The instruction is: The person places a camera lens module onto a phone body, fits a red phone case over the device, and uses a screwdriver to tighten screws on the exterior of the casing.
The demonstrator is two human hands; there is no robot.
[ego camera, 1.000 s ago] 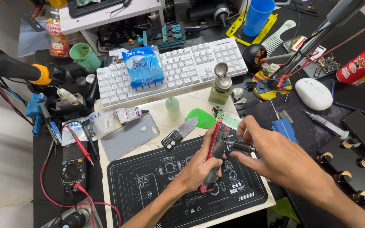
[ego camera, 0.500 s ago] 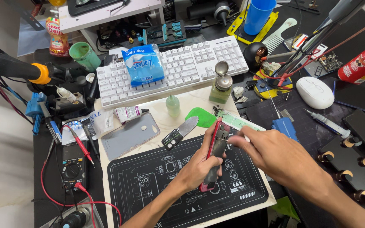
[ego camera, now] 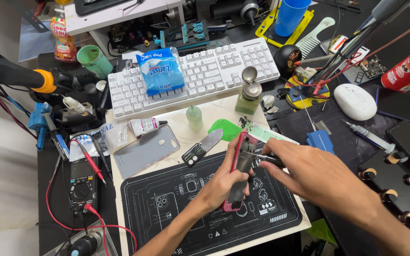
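The left hand (ego camera: 224,182) is wrapped tight around a red-edged phone with its back off (ego camera: 239,170), holding it tilted up on its side over the black printed work mat (ego camera: 176,208). The phone sits near the middle of the picture, a little toward 4 o'clock. The right hand (ego camera: 314,173) comes in from 4 o'clock and pinches a thin metal tool (ego camera: 257,155) between its fingertips; the tip touches the phone's open side near the top.

Just beside the phone, at 10 o'clock from it, lies a small black and silver folding knife (ego camera: 202,147). Further that way lies a flat grey phone back cover (ego camera: 146,150). At 12 o'clock from the phone is a green plastic pick (ego camera: 225,129), and beyond it a white keyboard (ego camera: 200,76).
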